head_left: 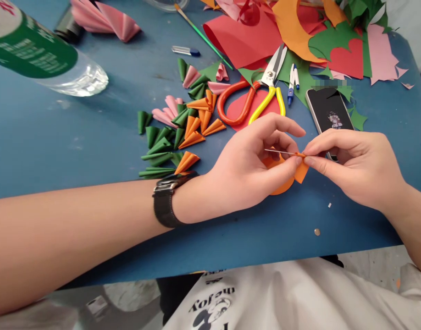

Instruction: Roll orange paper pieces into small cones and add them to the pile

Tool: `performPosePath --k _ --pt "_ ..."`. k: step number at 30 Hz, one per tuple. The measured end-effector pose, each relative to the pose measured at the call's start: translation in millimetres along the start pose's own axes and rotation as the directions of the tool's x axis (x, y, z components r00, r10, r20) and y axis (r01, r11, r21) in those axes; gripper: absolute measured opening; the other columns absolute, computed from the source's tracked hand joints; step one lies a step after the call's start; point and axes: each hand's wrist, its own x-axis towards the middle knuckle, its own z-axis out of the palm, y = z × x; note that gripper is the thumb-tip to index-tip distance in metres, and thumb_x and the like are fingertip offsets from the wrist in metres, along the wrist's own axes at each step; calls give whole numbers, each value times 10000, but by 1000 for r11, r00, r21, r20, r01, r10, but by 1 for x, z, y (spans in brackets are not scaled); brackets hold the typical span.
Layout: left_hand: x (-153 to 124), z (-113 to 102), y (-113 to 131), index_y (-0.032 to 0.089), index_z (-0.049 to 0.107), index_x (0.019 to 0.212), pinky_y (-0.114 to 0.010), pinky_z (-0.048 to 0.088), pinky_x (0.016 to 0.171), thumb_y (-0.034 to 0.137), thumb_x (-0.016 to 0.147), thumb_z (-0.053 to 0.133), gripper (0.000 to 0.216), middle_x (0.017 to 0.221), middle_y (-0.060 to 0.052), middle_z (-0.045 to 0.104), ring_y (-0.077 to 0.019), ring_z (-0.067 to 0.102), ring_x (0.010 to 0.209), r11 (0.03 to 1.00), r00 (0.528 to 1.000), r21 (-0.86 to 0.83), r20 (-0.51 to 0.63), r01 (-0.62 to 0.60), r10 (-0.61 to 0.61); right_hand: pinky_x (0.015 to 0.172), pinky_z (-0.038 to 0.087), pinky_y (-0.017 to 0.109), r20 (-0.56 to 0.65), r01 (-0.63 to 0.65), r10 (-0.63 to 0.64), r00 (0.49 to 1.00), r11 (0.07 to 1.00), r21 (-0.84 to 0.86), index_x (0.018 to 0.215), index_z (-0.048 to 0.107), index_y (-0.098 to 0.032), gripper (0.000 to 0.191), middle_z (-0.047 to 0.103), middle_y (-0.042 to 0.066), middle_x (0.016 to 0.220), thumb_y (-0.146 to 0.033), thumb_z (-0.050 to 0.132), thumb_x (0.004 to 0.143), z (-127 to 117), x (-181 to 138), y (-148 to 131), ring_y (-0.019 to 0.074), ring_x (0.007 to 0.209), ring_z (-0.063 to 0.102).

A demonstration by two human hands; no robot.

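Note:
Between my two hands is a small piece of orange paper (pixel 301 172), its top edge rolled around a thin needle-like rod (pixel 277 151). My left hand (pixel 252 160), with a black watch on the wrist, pinches the paper between thumb and a finger. My right hand (pixel 355 160) pinches the paper's right end with thumb and forefinger. Under my left hand lies a larger orange paper piece (pixel 282 185), partly hidden. Several green paper cones (pixel 162 145), orange paper cones (pixel 193 138) and pink paper cones (pixel 165 114) lie to the left of my left hand.
Scissors (pixel 270 75) with red and yellow handles lie beyond my hands, beside a blue pen (pixel 290 89) and a phone (pixel 329 110). Coloured paper scraps (pixel 245 39) pile up at the back. A bottle (pixel 41 50) is at the upper left; the table edge is near me.

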Motion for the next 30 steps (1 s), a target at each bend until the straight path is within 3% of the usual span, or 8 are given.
performPosePath --k 8,14,17,20,25,30 --pt "1 0 2 206 638 1167 -228 622 564 143 873 805 345 873 -1 714 -124 701 685 991 993 -64 46 114 -111 792 624 353 35 -32 29 999 995 93 855 788 -272 146 810 -36 874 -193 908 883 -2 1 1 172 812 736" --pt "0 3 0 227 620 1176 -206 613 613 165 780 876 475 1024 -17 653 -149 711 903 991 994 -94 -37 98 -102 800 674 323 41 -150 144 989 937 315 727 635 -260 390 800 -36 828 -226 1021 776 2 3 -1 168 808 772" --pt "-2 5 0 228 603 1168 -204 589 595 191 777 882 481 965 14 627 -122 670 802 977 981 -112 -37 183 -188 826 695 349 8 -145 149 989 942 303 715 635 -267 392 802 -21 847 -280 1020 786 4 3 0 184 827 781" --pt "-5 7 3 221 607 1153 -215 576 587 201 838 845 395 857 32 670 -111 650 696 960 969 -132 8 246 -248 851 712 375 5 -122 126 992 951 285 726 639 -275 334 804 -13 851 -217 946 845 5 1 2 197 841 794" --pt "-7 7 5 217 678 1106 -240 572 578 214 857 870 314 824 9 720 -139 692 699 976 982 -110 -7 186 -188 851 729 411 17 -107 106 994 965 238 746 672 -285 283 809 -1 858 -181 902 873 3 0 2 222 848 808" --pt "-8 5 1 206 748 1097 -273 596 623 241 926 842 198 914 -34 768 -147 706 751 999 999 -25 -3 40 -40 791 730 369 16 -102 101 995 969 224 811 751 -289 231 817 -12 861 -243 976 832 2 -1 1 207 818 801"
